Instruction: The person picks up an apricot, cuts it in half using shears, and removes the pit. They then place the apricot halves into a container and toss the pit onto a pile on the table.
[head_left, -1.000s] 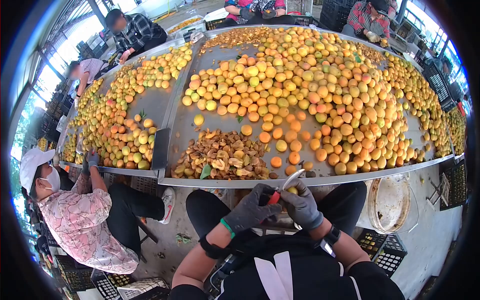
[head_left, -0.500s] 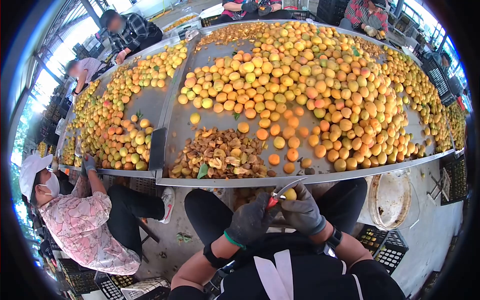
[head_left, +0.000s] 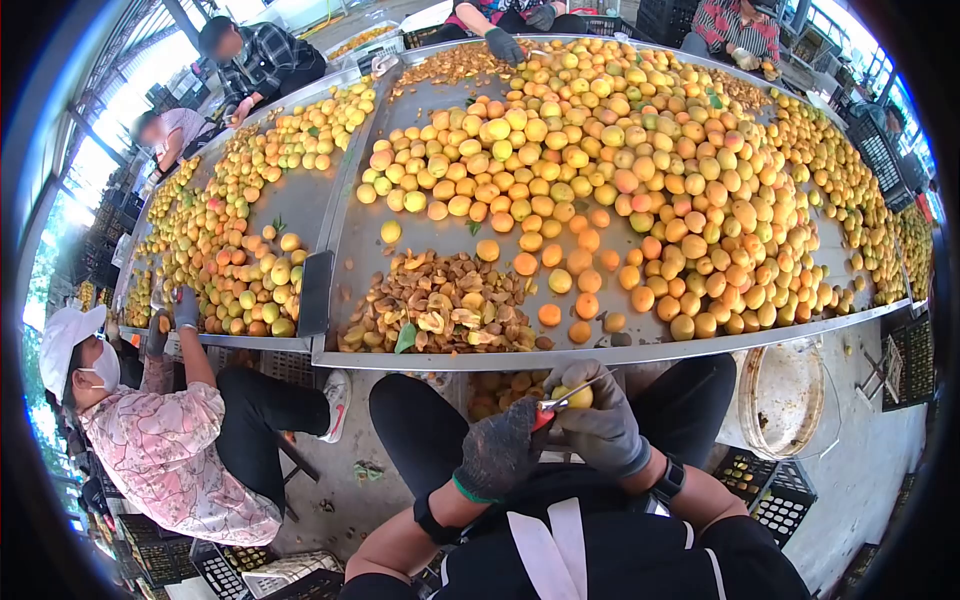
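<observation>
Near the metal table's (head_left: 480, 362) front edge, my gloved left hand (head_left: 503, 447) grips the red handle of a knife (head_left: 545, 414). The knife's thin blade lies against a yellow apricot (head_left: 577, 396), which my gloved right hand (head_left: 604, 428) holds between its fingers. Both hands are close together over my lap. On the table, just beyond them, is a pile of split apricot pieces (head_left: 440, 305), with a green leaf (head_left: 405, 338) on it. A large heap of whole apricots (head_left: 640, 170) covers much of the table behind.
A white bucket (head_left: 782, 400) stands at the right, above black crates (head_left: 775, 495). A seated person (head_left: 165, 440) in a white cap and pink shirt works at the left. Other people sit along the far edge. A dark block (head_left: 316, 293) sits on the table divider.
My hands have shifted slightly, and the left has turned with the knife against the apricot. Across the table a co-worker's gloved hand has reached to the fruit. The left neighbour's hands have moved.
</observation>
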